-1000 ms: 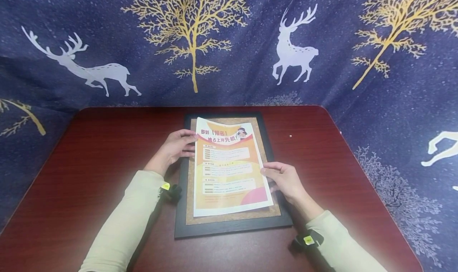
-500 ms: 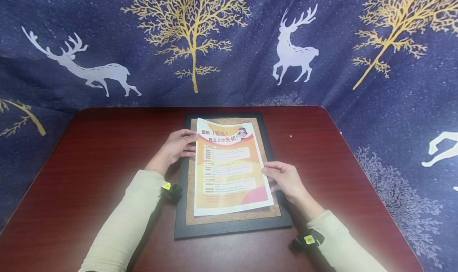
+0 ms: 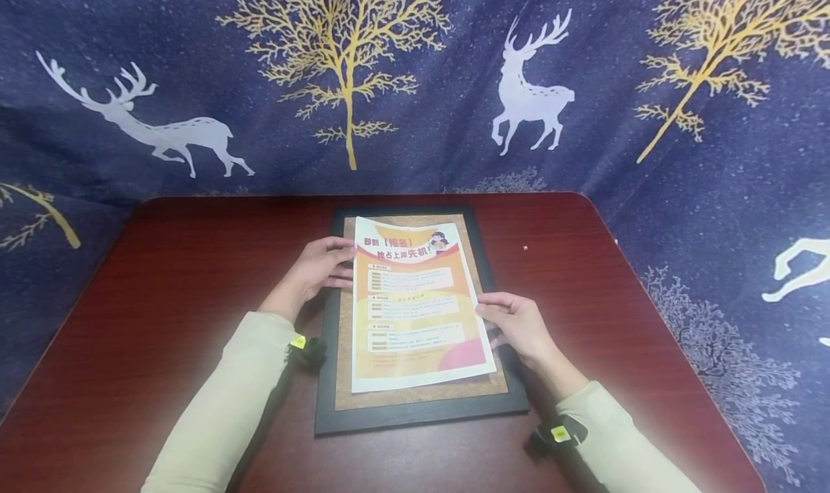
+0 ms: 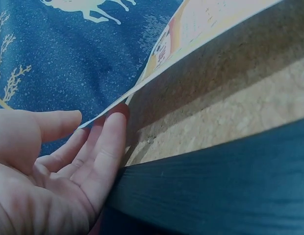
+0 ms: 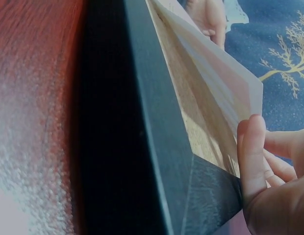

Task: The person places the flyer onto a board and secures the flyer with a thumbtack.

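A printed poster (image 3: 415,316) in orange, yellow and pink lies over a cork board (image 3: 421,395) with a black frame (image 3: 421,415). At its upper left edge my left hand (image 3: 318,268) pinches the sheet. The left wrist view shows the thumb above the paper edge (image 4: 191,41) and the fingers beneath it, with a shadowed gap over the cork. My right hand (image 3: 519,325) pinches the right edge, a little lower down. In the right wrist view the poster (image 5: 230,78) bends up from the cork, its near edge between thumb and fingers. Cork shows around the sheet.
The board rests on a dark red wooden table (image 3: 194,284). A tiny pale speck (image 3: 525,248) lies right of the frame. Behind the table hangs a blue cloth (image 3: 428,104) with white deer and yellow trees. Dark wrist cameras (image 3: 547,439) sit at both cuffs.
Both hands keep their grip on the poster. It has hardly moved; the whole head view has shifted very slightly.
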{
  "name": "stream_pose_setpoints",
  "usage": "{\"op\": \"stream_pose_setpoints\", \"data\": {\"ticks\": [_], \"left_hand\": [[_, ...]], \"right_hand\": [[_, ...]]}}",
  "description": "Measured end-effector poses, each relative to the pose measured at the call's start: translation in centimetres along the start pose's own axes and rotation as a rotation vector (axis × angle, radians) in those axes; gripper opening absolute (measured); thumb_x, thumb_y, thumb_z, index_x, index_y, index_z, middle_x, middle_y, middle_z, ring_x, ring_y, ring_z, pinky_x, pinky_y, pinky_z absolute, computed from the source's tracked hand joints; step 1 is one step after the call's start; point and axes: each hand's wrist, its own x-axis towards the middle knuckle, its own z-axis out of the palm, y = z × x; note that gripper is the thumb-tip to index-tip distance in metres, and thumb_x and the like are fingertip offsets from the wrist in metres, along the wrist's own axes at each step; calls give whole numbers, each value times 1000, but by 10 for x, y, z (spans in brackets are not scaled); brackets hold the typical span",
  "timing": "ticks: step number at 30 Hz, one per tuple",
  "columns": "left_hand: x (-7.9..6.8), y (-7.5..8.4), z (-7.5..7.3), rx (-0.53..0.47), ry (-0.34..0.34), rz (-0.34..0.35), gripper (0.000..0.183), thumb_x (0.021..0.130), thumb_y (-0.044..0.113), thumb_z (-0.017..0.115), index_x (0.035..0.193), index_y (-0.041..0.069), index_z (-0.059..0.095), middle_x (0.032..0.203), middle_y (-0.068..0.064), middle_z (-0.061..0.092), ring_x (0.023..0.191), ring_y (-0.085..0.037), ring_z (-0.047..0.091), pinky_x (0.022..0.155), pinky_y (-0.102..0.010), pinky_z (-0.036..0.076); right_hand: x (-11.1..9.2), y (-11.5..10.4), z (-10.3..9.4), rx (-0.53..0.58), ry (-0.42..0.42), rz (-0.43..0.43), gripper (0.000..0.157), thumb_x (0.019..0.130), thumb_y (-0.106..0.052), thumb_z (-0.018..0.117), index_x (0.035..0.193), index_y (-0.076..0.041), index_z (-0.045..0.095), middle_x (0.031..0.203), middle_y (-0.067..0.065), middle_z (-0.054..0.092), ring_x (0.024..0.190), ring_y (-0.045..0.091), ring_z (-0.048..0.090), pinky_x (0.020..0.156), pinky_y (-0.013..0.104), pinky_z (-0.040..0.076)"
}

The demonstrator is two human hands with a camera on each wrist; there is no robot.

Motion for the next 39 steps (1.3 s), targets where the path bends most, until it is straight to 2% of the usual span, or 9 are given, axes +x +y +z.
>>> {"op": "stream_pose_setpoints", "data": {"ticks": [7,12,20,27,33,39], "left_hand": [[-3,0,-1,9,-7,-4,49,104,19,56,148,2,43,137,-25,55,88,-25,72,75,-40,60],[-3,0,-2,25,-18,4,51,105,21,55,151,4,41,136,-26,56,91,-26,72,76,-40,60],[-2,1,-1,53,-33,14,52,105,21,54,152,4,39,141,-25,53,93,-27,70,76,-40,60],[-5,2,-1,55,-35,15,53,105,22,54,153,5,39,137,-25,55,97,-30,69,76,-41,60],[-10,2,-3,68,-46,18,54,105,22,55,154,5,38,137,-26,55,101,-33,67,76,-42,60],[-14,3,-5,94,-85,12,57,104,21,55,155,5,34,144,-25,50,111,-39,64,77,-44,60]], "right_hand": [[0,-2,1,1,-4,-3,34,93,-9,70,122,8,65,99,19,74,72,19,72,47,32,56],[0,-4,0,-3,-8,-5,35,93,-9,70,123,8,65,97,19,74,72,19,72,48,32,56],[-2,-6,1,11,-26,-6,35,95,-8,68,125,9,63,100,21,74,75,22,73,53,37,59],[-2,-5,0,4,-16,-5,34,95,-8,68,125,9,64,99,21,74,73,22,72,53,37,59],[-2,-1,-2,4,-14,-5,32,96,-8,66,125,7,65,99,19,74,71,21,71,55,40,60],[-5,3,-5,0,-22,-13,32,97,-9,66,125,7,65,97,20,74,72,23,72,58,43,60]]}}
